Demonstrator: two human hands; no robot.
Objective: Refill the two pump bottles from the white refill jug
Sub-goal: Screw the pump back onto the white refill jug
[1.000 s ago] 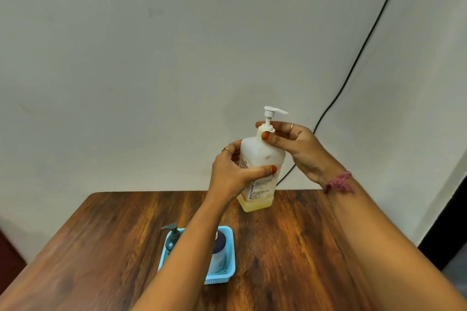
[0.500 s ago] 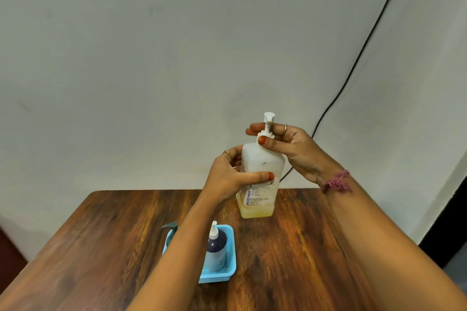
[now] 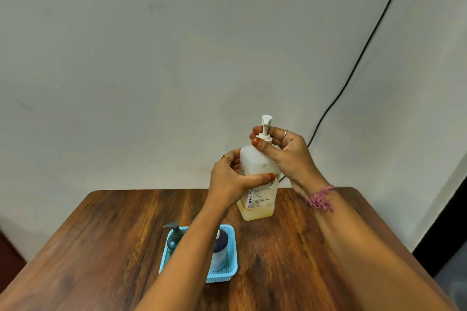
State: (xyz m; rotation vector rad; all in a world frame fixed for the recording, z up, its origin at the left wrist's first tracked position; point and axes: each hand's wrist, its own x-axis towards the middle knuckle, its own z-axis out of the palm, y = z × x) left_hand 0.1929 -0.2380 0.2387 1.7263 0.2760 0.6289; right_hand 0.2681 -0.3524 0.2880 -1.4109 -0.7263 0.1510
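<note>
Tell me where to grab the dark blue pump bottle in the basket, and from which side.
Grip the dark blue pump bottle round its upper body, just below the pump neck, coming from above and the right. It stands upright in the blue basket, whose walls hide its base, and the left forearm crosses its left side, with a teal pump bottle beyond.

Jug (image 3: 257, 184) above table (image 3: 101, 247); two bottles (image 3: 219, 250) in basket (image 3: 222, 274) nearer, left.
</note>
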